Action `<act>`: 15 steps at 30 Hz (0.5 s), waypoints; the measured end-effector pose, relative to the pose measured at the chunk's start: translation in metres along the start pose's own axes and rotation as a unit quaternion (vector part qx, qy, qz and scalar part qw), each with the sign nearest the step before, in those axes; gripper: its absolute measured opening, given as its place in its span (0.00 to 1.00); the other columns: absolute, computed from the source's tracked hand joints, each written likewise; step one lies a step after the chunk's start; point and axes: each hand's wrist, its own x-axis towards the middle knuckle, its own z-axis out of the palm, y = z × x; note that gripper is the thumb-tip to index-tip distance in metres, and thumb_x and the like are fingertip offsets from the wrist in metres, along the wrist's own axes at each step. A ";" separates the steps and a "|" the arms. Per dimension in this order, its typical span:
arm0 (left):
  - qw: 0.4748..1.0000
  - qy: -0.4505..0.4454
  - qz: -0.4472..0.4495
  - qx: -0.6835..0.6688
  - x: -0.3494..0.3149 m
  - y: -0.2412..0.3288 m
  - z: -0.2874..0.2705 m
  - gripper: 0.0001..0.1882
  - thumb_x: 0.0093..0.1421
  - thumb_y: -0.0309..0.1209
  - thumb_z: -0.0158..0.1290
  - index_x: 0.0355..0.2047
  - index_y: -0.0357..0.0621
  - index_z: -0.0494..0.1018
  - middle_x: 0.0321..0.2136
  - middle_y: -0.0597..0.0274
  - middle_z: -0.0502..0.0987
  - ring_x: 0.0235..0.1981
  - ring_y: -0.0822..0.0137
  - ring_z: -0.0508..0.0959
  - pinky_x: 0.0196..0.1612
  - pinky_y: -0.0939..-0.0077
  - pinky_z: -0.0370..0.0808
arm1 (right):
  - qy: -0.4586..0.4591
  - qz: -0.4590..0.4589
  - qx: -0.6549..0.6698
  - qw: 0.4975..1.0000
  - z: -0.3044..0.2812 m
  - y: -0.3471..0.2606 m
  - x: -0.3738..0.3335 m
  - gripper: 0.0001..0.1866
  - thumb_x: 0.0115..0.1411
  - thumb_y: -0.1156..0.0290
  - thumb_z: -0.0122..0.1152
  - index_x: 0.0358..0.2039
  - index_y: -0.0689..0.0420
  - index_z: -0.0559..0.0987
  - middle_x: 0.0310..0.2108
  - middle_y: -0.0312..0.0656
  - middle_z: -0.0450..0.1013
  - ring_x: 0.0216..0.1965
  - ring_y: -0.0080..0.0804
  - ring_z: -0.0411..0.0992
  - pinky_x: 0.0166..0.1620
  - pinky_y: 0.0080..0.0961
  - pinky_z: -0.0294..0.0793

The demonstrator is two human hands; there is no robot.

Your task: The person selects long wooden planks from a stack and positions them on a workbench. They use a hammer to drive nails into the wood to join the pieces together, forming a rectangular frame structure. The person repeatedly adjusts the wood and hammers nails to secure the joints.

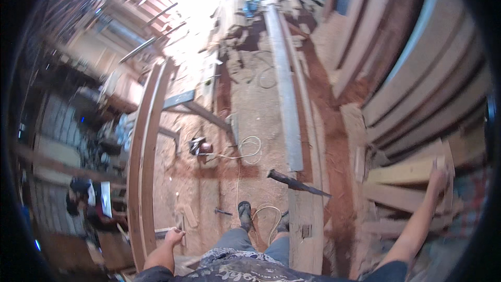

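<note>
My left hand is low at the left, beside a pair of long upright-edged planks. Its fingers are closed, and a thin stick-like thing rises beside them, too small to name. My right arm stretches far out to the right. There my right hand is at the end of a pale timber piece in a stack; blur hides how its fingers lie. Between my arms runs a thick wooden beam with a cut mortise. Across it lies a dark bar-like tool.
A power tool with a pale cord sits on the sawdust-strewn floor, near a small hammer. Long boards lean at the right. A grey-topped beam runs ahead. At the left a person is near a white sheet.
</note>
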 end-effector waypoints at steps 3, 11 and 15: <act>0.994 -0.100 -0.032 -0.039 -0.019 0.037 0.025 0.27 0.58 0.55 0.61 0.44 0.44 0.84 0.38 0.50 0.85 0.43 0.53 0.85 0.49 0.62 0.80 | -0.188 -0.096 0.028 0.977 -0.058 -0.017 -0.048 0.27 0.71 0.52 0.51 0.52 0.67 0.77 0.48 0.63 0.75 0.50 0.62 0.74 0.54 0.51 0.73; 0.962 -0.196 0.187 -0.020 0.006 0.131 0.105 0.28 0.60 0.57 0.58 0.46 0.46 0.83 0.43 0.50 0.84 0.48 0.52 0.83 0.52 0.62 0.78 | -0.125 -0.122 0.224 0.959 -0.053 -0.031 -0.192 0.33 0.73 0.46 0.44 0.47 0.69 0.80 0.39 0.70 0.75 0.44 0.71 0.74 0.46 0.58 0.71; 0.948 -0.149 0.221 -0.177 0.044 0.191 0.067 0.27 0.61 0.53 0.60 0.47 0.44 0.82 0.46 0.49 0.84 0.47 0.54 0.83 0.52 0.62 0.78 | -0.144 -0.056 0.221 0.963 -0.033 0.002 -0.158 0.35 0.73 0.44 0.43 0.42 0.68 0.82 0.33 0.69 0.77 0.42 0.71 0.75 0.44 0.56 0.72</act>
